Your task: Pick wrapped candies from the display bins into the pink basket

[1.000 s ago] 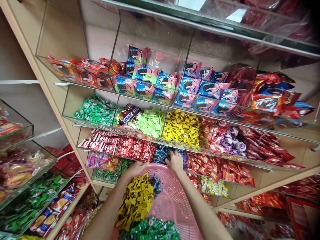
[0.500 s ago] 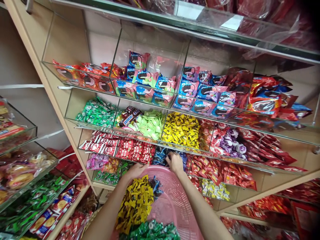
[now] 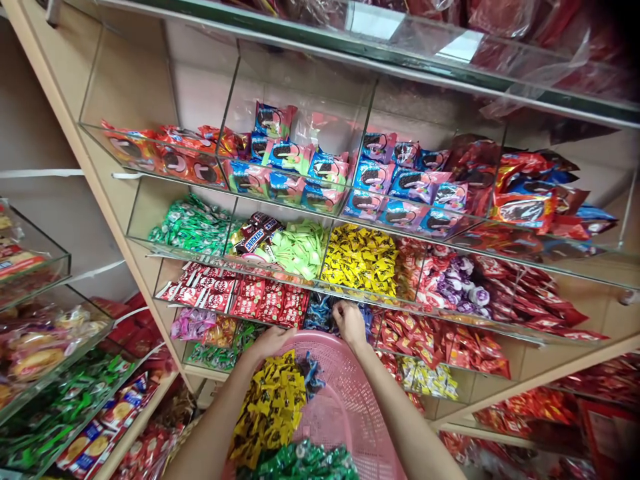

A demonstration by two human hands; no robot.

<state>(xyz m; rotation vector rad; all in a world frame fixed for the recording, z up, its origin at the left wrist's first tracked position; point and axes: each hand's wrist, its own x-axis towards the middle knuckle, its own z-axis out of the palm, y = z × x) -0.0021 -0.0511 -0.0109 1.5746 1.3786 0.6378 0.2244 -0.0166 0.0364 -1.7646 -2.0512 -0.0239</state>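
My left hand (image 3: 273,341) is closed on the far left rim of a pink plastic basket (image 3: 363,383). Inside the basket lie a heap of yellow-wrapped candies (image 3: 273,407), a heap of green-wrapped candies (image 3: 305,461) and a few blue-wrapped candies (image 3: 312,377). Beyond the rim, my right hand (image 3: 351,323) reaches into a shelf compartment of dark blue-wrapped candies (image 3: 320,313). Its fingers are curled down among them, and the fingertips are partly hidden. The right wrist passes over the basket's far edge.
Glass-fronted shelves rise ahead. Red packets (image 3: 270,300) flank the blue candies on the left, red-wrapped candies (image 3: 407,333) on the right. Just above are yellow candies (image 3: 361,260) behind a glass front edge. Another glass-fronted rack (image 3: 60,393) stands at the left.
Both hands and the basket stay in nearly the same places. My right fingers shift slightly among the blue candies, and the view moves a little.
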